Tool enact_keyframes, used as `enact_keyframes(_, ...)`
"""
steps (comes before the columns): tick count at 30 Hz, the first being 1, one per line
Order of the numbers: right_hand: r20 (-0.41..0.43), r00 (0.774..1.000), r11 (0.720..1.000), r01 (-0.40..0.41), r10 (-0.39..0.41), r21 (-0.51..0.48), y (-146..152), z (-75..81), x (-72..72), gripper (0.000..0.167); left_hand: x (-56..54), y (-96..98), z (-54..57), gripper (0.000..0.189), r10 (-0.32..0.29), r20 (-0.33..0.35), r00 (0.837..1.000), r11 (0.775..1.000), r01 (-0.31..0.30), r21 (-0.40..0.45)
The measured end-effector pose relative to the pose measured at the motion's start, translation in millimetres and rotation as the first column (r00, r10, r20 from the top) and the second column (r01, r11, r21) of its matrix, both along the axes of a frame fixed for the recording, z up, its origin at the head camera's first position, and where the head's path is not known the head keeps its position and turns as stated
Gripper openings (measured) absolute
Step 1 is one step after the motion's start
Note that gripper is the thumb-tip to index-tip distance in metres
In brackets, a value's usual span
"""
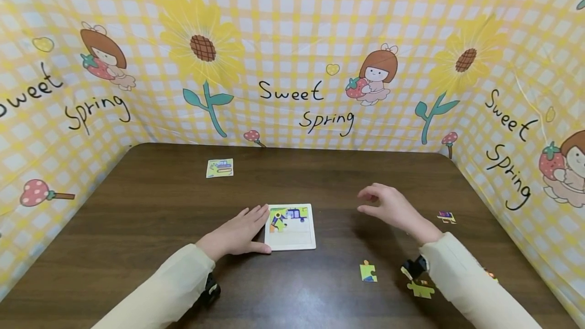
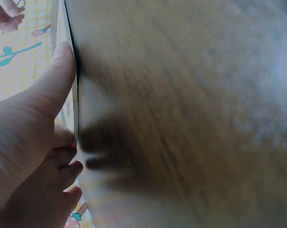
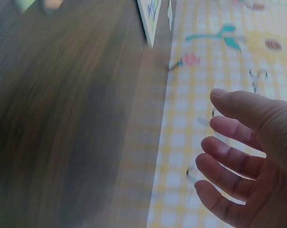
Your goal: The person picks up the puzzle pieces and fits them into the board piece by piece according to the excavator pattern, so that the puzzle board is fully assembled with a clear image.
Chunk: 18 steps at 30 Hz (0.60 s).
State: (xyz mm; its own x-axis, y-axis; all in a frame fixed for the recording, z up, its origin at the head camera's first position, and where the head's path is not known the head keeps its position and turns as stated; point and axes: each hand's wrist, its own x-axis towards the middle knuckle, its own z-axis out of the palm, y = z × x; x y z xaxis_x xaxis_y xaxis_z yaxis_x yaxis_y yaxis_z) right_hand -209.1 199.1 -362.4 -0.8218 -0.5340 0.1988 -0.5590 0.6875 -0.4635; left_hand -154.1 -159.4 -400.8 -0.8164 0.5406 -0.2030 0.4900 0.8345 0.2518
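Note:
A white square puzzle tray [image 1: 299, 241] lies on the table, with joined jigsaw pieces [image 1: 297, 214] showing a blue vehicle across its upper part. My left hand [image 1: 237, 231] rests along the tray's left side, fingers extended near the upper corner and thumb at the lower one. In the left wrist view the thumb [image 2: 62, 71] lies against the tray's edge. Held above the table to the right of the tray, my right hand [image 1: 393, 211] has loosely bent fingers with nothing between them. Nearest it on the table is a green-and-yellow jigsaw piece [image 1: 368, 272].
More loose pieces lie to the right: a green one [image 1: 421, 290] by the right wrist, a purple one [image 1: 446, 217] farther back, and another [image 1: 491, 274] partly behind the sleeve. A picture card [image 1: 220, 168] lies at the back left. Checked cloth [image 1: 292, 65] surrounds the table.

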Motion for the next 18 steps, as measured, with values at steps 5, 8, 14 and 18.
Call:
enact_keyframes(5,0.007,0.998,0.998,0.065,-0.065,0.002,33,-5.9,1.8,0.025,0.6,0.5,-0.1,0.088,0.009,0.002,1.000,1.000,-0.009,-0.003)
enact_keyframes(8,0.006,0.995,0.995,0.102,-0.102,0.020,51,-8.8,3.6,0.025,1.1,0.8,0.9,0.088,0.005,0.005,1.000,1.000,-0.005,-0.007)
enact_keyframes(14,0.017,0.988,0.985,0.153,-0.155,0.081,80,-14.0,6.6,0.026,2.0,0.2,3.1,0.087,-0.005,0.007,1.000,1.000,0.005,0.000)
enact_keyframes(18,0.054,0.985,0.982,0.155,-0.162,0.108,95,-19.5,7.9,0.025,2.4,0.4,2.8,0.087,-0.003,0.003,1.000,1.000,0.003,-0.004)
